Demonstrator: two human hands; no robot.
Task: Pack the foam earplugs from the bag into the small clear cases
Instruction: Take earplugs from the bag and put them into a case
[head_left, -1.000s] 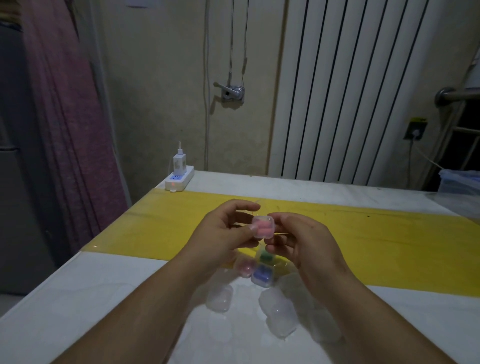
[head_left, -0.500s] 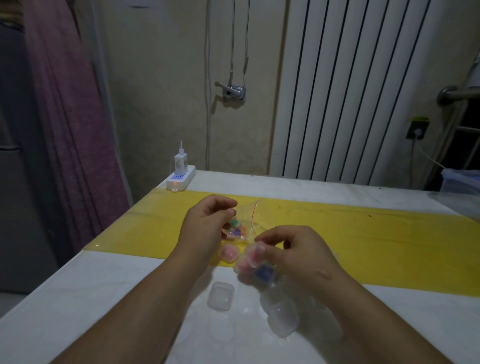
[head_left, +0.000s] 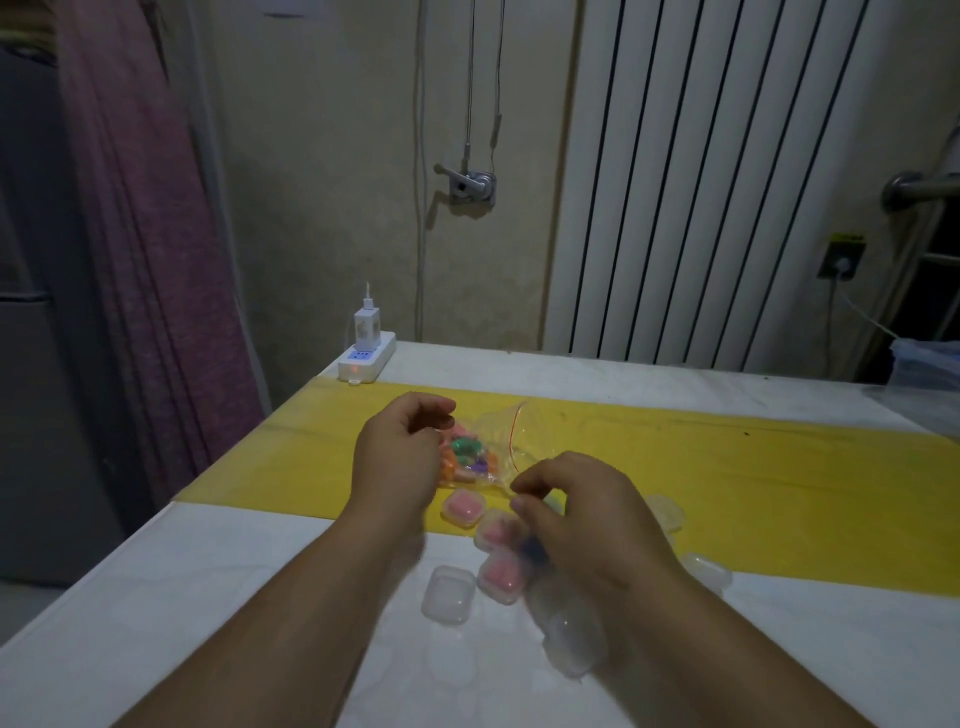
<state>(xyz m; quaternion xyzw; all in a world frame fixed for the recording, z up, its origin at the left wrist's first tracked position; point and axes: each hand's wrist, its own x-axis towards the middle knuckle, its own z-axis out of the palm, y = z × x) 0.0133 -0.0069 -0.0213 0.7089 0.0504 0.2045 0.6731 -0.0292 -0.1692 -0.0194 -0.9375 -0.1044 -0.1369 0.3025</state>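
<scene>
**Desk:** Where is the bag?

**Operator:** I see the bag (head_left: 524, 441) lying on the yellow strip (head_left: 753, 467) of the table (head_left: 156, 597). A red line runs across it, and the mixed-colour earplugs (head_left: 467, 454) are heaped in its left end.

**Desk:** And the hands?

**Operator:** The left hand (head_left: 397, 462) sits against the bag's left end with its fingers curled inward. I cannot tell whether it pinches the plastic. The right hand (head_left: 582, 514) is at the bag's near edge. Its fingertips (head_left: 519, 501) are bunched and blurred, so I cannot tell what they hold, if anything.

**Desk:** Cases?

**Operator:** Three hold pink plugs. The first pink case (head_left: 463, 509) lies just beside the bag, and the second pink case (head_left: 493, 530) is right under the right fingertips. The third pink case (head_left: 501, 571) is nearer me, on the white part of the table. An empty clear case (head_left: 448, 595) lies just beside the third one, and another clear case (head_left: 574, 644) shows below the right wrist. More lie to the right of that hand. At the far left corner I see a power strip (head_left: 366, 359).
</scene>
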